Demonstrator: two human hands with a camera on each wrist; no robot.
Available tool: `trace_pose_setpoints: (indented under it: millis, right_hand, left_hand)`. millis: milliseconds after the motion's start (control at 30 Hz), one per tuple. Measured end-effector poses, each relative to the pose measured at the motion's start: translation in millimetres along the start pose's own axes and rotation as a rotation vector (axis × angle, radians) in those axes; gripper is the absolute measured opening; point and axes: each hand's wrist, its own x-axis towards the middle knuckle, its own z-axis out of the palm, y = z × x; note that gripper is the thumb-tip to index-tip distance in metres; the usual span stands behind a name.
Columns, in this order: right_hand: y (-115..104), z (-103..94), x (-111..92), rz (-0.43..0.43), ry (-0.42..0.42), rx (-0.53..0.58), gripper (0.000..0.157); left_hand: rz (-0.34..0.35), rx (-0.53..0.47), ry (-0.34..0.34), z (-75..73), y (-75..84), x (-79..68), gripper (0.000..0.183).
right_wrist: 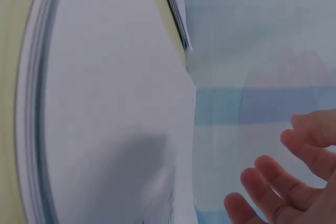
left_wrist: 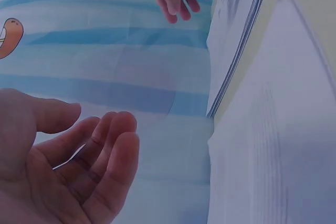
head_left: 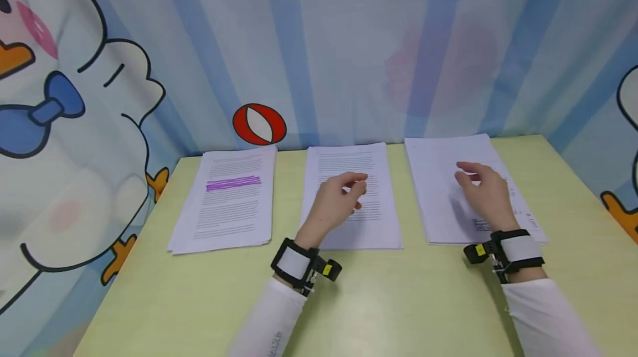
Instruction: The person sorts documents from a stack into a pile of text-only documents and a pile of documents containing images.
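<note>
White sleeves (head_left: 271, 318), two: nearest the camera, behind the hands. Middle paper stack (head_left: 366, 238): below the left hand (head_left: 336, 202), top sheet printed with lines of text. Left hand: raised above that stack, fingers loosely bent, thumb apart from the fingertips in its wrist view, gripping nothing. Right paper stack (head_left: 433, 180): below the right hand (head_left: 485, 191), top sheet largely blank, with small print toward the wrist. Right hand: raised above the sheet, fingers loosely bent and slightly spread, gripping nothing. Left paper stack (head_left: 229, 213): well to the left of the left hand, text crossed by a purple band (head_left: 233, 183). Wrist straps (head_left: 292, 263), black and white, each bearing a small black device: just behind each hand. Tabletop (head_left: 369, 301): pale yellow-green, beneath both hands. Curtain (head_left: 344, 69): blue-and-white striped, beyond both hands; printed red-and-white ball (head_left: 259, 123) ahead and left of the left hand.
</note>
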Motion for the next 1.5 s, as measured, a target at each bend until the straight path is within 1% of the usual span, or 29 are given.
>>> trace_pose_setpoints:
  millis: [67,133,233,300,400,500,567,633,700,800,933,1000,1067,1200,1233,1367,1467,1500]
  right_hand:
    - [-13,7.6,-3,-0.035,0.026,0.012,0.046]
    - [-24,14.9,-7,-0.057,0.030,0.023,0.044]
    - [-49,22.3,-18,-0.107,0.031,0.066,0.040]
    - [-70,26.1,-24,-0.131,0.023,0.119,0.036]
    - [-98,35.6,-30,-0.151,0.005,0.203,0.031]
    - [-117,52.7,-33,-0.160,-0.009,0.237,0.028]
    - [-131,64.8,-35,-0.172,-0.024,0.266,0.026]
    - [-144,76.8,-37,-0.196,-0.031,0.292,0.024]
    - [-158,87.8,-39,-0.225,-0.042,0.326,0.023]
    - [-178,102.0,-42,-0.241,-0.068,0.374,0.023]
    - [-202,119.6,-49,-0.204,-0.166,0.446,0.027]
    - [-213,129.4,-53,-0.178,-0.221,0.481,0.029]
    - [-222,139.4,-56,-0.167,-0.269,0.511,0.031]
    - [-238,157.5,-63,-0.150,-0.347,0.555,0.035]
    - [-241,161.2,-65,-0.139,-0.371,0.560,0.036]
    - [-250,175.2,-69,-0.066,-0.491,0.564,0.045]
    - [-255,184.3,-72,-0.006,-0.564,0.573,0.052]
    - [-256,187.2,-72,0.014,-0.583,0.582,0.054]
  left_hand:
    - [0.011,0.051,0.035,-15.7,-1.5,-3.0,0.029]
    - [0.004,0.075,0.084,-29.4,-4.2,-6.3,0.028]
    - [-0.015,0.080,0.145,-47.8,-9.5,-10.6,0.027]
    - [-0.020,0.084,0.167,-58.8,-13.5,-12.6,0.027]
    - [-0.010,0.108,0.174,-73.9,-18.9,-14.8,0.027]
    - [0.008,0.160,0.163,-88.0,-25.0,-18.2,0.028]
    - [0.007,0.210,0.164,-97.0,-29.9,-21.8,0.029]
    - [-0.005,0.250,0.166,-106.2,-35.5,-26.4,0.029]
    - [-0.033,0.281,0.177,-115.2,-42.1,-31.1,0.030]
    - [-0.067,0.309,0.185,-129.3,-55.0,-38.0,0.031]
    - [-0.097,0.348,0.206,-150.5,-78.5,-47.9,0.032]
    - [-0.125,0.374,0.218,-161.6,-91.7,-54.8,0.033]
    - [-0.169,0.407,0.223,-172.5,-105.4,-63.1,0.035]
    - [-0.295,0.446,0.208,-189.5,-128.5,-80.7,0.039]
    - [-0.322,0.459,0.207,-192.7,-133.4,-84.1,0.040]
    - [-0.419,0.461,0.245,-198.9,-146.4,-92.0,0.041]
    - [-0.458,0.451,0.255,-200.2,-151.8,-93.8,0.042]
    - [-0.465,0.451,0.248,-200.9,-153.4,-94.2,0.043]
